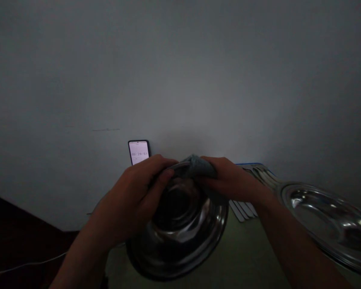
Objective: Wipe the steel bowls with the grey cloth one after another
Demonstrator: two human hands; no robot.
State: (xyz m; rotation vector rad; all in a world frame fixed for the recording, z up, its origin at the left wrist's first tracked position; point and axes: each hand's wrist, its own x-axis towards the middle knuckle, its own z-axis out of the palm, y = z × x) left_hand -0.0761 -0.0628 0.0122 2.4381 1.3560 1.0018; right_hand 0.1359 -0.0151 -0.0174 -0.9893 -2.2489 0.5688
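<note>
A shiny stainless steel bowl [180, 251] is held up, tilted, in the middle of the head view. My left hand [138, 192] grips its rim at the upper left, thumb on the near side and fingers behind. At the top of the rim, my right hand [228, 178] pinches a grey-blue cloth [200, 166] folded over the metal edge. Both hands are closed and lie close together. The picture is dark, and the far side of the bowl is hidden.
A phone [139, 151] showing a timer leans on the grey wall [180, 80]. Stacked metal dishes [327, 224] lie at the right, beside cutlery [243, 210] and a blue-edged tray [249, 163]. The greenish tabletop [243, 257] lies below. A white cable [33, 263] runs at the lower left.
</note>
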